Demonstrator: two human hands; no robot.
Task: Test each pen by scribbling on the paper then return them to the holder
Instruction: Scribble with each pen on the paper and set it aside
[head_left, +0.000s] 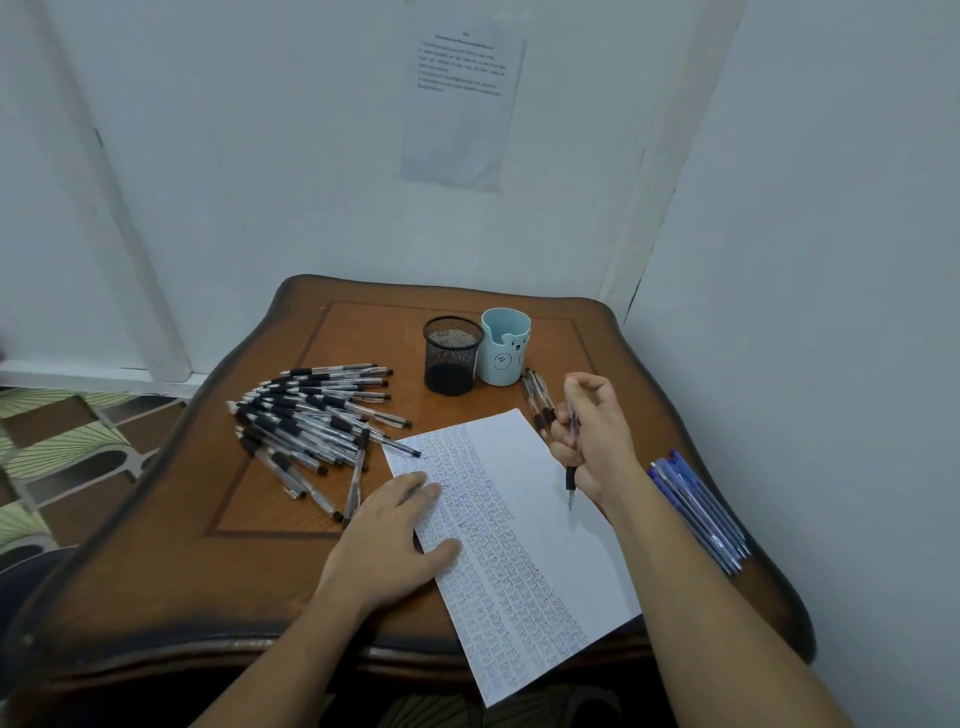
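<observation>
A white sheet of paper (540, 499), densely scribbled on its left part, lies slanted on the wooden table (208, 551). My left hand (395, 535) rests flat on the sheet's left edge, fingers straight. My right hand (592, 436) grips a black pen (571, 478) above the sheet's right side, its tip pointing down just over the paper. A black mesh holder (451, 356) and a light blue bear holder (503, 347) stand at the back. Several black pens (311, 415) lie heaped to the left.
A few black pens (537, 400) lie beside the blue holder, behind my right hand. Several blue pens (698, 512) lie near the table's right edge, close to the wall. A printed sheet (462, 104) hangs on the wall behind.
</observation>
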